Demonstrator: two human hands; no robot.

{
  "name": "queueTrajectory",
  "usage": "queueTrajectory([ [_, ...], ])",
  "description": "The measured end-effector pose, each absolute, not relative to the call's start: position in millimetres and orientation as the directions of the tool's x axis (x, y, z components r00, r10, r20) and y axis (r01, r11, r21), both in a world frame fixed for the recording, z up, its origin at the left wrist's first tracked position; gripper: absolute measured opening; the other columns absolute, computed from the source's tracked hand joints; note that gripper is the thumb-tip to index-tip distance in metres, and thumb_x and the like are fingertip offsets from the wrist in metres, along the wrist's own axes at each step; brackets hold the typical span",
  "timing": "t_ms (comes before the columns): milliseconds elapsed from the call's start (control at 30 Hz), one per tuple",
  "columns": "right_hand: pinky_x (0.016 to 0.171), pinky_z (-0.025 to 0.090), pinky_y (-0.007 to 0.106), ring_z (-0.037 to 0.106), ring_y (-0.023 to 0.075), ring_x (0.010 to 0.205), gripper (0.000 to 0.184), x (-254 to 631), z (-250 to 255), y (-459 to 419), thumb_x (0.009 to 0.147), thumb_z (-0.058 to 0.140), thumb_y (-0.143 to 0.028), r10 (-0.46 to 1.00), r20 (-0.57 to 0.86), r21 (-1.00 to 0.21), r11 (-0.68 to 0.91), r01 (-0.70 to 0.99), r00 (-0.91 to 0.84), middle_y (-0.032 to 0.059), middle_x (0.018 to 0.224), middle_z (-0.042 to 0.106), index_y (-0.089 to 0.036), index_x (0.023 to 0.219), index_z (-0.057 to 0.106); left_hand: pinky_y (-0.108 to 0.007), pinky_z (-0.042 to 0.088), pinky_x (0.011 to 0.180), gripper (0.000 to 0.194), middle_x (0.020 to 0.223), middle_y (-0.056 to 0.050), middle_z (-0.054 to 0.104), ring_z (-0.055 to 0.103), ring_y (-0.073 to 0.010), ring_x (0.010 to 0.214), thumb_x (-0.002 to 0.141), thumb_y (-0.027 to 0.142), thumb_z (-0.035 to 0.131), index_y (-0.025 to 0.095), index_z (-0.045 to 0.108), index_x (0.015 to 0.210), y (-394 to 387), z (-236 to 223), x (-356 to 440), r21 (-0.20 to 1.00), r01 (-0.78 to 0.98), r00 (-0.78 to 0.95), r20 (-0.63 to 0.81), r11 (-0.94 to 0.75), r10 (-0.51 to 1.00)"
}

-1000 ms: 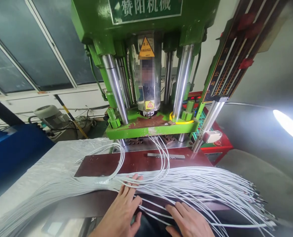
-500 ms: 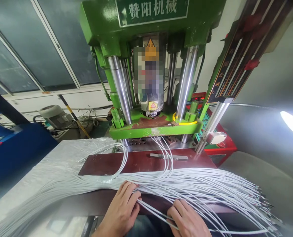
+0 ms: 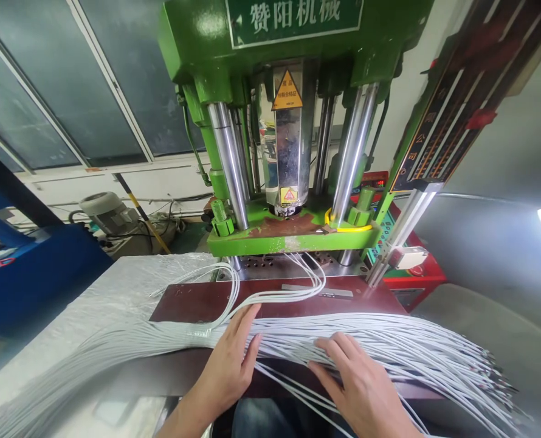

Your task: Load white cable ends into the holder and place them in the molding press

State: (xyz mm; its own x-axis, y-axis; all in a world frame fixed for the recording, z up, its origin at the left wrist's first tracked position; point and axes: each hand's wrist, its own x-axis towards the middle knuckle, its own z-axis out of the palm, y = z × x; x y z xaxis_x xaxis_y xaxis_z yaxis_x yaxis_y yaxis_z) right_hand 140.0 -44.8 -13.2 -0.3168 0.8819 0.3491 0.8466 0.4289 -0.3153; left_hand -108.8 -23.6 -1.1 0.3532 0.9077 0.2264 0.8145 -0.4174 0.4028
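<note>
At the lower centre, the left hand is touching some looped white cables, fingers extended. Right of it, the right hand is resting on a white cable bundle that is stretching across the lower frame. A green press is filling the upper centre; a grey motor is sitting at middle left.

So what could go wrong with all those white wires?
The looped wires run under the green plate, so a bump from the left hand beside them might tug them out of place. The plate sits on shiny posts; if it can slide down, it could pinch them. The loose wires around the right hand cross each other, so they may tangle.
</note>
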Motion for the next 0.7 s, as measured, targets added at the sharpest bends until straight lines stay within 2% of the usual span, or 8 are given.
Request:
queueTrajectory([
  [100, 0.065, 0.049, 0.039, 0.052, 0.0228, 0.082, 0.03, 138, -15, -41, 0.076, 0.063, -0.036, 0.879, 0.352, -0.266, 0.424, 0.866, -0.322, 0.0035, 0.09, 0.05, -0.023, 0.099, 0.048, -0.04, 0.023, 0.114, 0.049, 0.149, -0.002, 0.016, 0.014, -0.0184, 0.137, 0.093, 0.034, 0.029, 0.029, 0.017, 0.14, -15, 1, -104, 0.448, 0.799, 0.389, 0.122, -0.4, 0.913],
  [200, 0.065, 0.048, 0.04, 0.049, 0.0225, 0.08, 0.031, 131, -18, -43, 0.071, 0.066, -0.025, 0.859, 0.358, -0.226, 0.459, 0.859, -0.365, 0.0027, 0.087, 0.049, -0.022, 0.095, 0.048, -0.042, 0.014, 0.116, 0.055, 0.151, -0.003, 0.009, 0.004, -0.0201, 0.139, 0.092, 0.042, 0.03, 0.027, 0.012, 0.142, -4, 3, -102, 0.517, 0.789, 0.352, 0.06, -0.331, 0.934],
  [300, 0.064, 0.046, 0.039, 0.047, 0.0218, 0.077, 0.026, 126, -20, -45, 0.073, 0.06, -0.016, 0.836, 0.381, -0.181, 0.487, 0.855, -0.395, 0.0027, 0.085, 0.048, -0.022, 0.095, 0.047, -0.039, 0.012, 0.117, 0.061, 0.151, -0.003, 0.01, 0.008, -0.0164, 0.138, 0.092, 0.046, 0.033, 0.028, 0.005, 0.142, 6, 10, -105, 0.788, 0.593, 0.125, 0.116, -0.168, 0.985],
  [367, 0.062, 0.044, 0.038, 0.046, 0.0216, 0.075, 0.021, 125, -21, -44, 0.074, 0.057, -0.014, 0.817, 0.401, -0.151, 0.504, 0.85, -0.413, 0.003, 0.084, 0.048, -0.021, 0.091, 0.048, -0.038, 0.015, 0.116, 0.06, 0.15, -0.002, 0.012, 0.014, -0.015, 0.137, 0.091, 0.046, 0.033, 0.03, 0.005, 0.142, 10, 18, -109, 0.897, 0.426, 0.045, 0.111, -0.12, 0.993],
  [433, 0.061, 0.042, 0.037, 0.044, 0.0215, 0.074, 0.014, 125, -21, -42, 0.074, 0.055, -0.013, 0.796, 0.421, -0.118, 0.523, 0.844, -0.434, 0.003, 0.081, 0.047, -0.021, 0.084, 0.047, -0.04, 0.018, 0.115, 0.06, 0.149, -0.002, 0.018, 0.017, -0.0171, 0.136, 0.089, 0.048, 0.038, 0.031, 0.013, 0.141, 9, 24, -114, 0.863, 0.481, 0.142, 0.097, -0.154, 0.985],
  [500, 0.061, 0.039, 0.036, 0.043, 0.0213, 0.073, 0.01, 124, -18, -39, 0.075, 0.053, -0.012, 0.777, 0.443, -0.101, 0.538, 0.837, -0.447, 0.0031, 0.079, 0.046, -0.02, 0.078, 0.047, -0.043, 0.017, 0.115, 0.06, 0.147, -0.002, 0.022, 0.016, -0.0218, 0.137, 0.084, 0.051, 0.047, 0.033, 0.027, 0.138, 4, 26, -120, 0.703, 0.664, 0.314, 0.049, -0.256, 0.948],
  [567, 0.061, 0.038, 0.035, 0.043, 0.0211, 0.072, 0.009, 124, -13, -36, 0.075, 0.051, -0.011, 0.763, 0.46, -0.102, 0.554, 0.827, -0.454, 0.0032, 0.078, 0.046, -0.019, 0.075, 0.047, -0.047, 0.018, 0.113, 0.057, 0.147, -0.001, 0.024, 0.015, -0.0262, 0.137, 0.08, 0.051, 0.054, 0.036, 0.038, 0.132, -2, 23, -125, 0.546, 0.759, 0.435, -0.02, -0.354, 0.9],
  [700, 0.063, 0.036, 0.035, 0.043, 0.021, 0.074, 0.008, 123, -2, -31, 0.076, 0.05, -0.01, 0.78, 0.423, -0.116, 0.551, 0.826, -0.461, 0.0044, 0.078, 0.046, -0.018, 0.074, 0.048, -0.05, 0.027, 0.11, 0.037, 0.14, -0.003, 0.036, 0.028, -0.0258, 0.132, 0.084, 0.04, 0.052, 0.037, 0.051, 0.12, -6, 6, -133, 0.461, 0.791, 0.454, -0.001, -0.403, 0.891],
])
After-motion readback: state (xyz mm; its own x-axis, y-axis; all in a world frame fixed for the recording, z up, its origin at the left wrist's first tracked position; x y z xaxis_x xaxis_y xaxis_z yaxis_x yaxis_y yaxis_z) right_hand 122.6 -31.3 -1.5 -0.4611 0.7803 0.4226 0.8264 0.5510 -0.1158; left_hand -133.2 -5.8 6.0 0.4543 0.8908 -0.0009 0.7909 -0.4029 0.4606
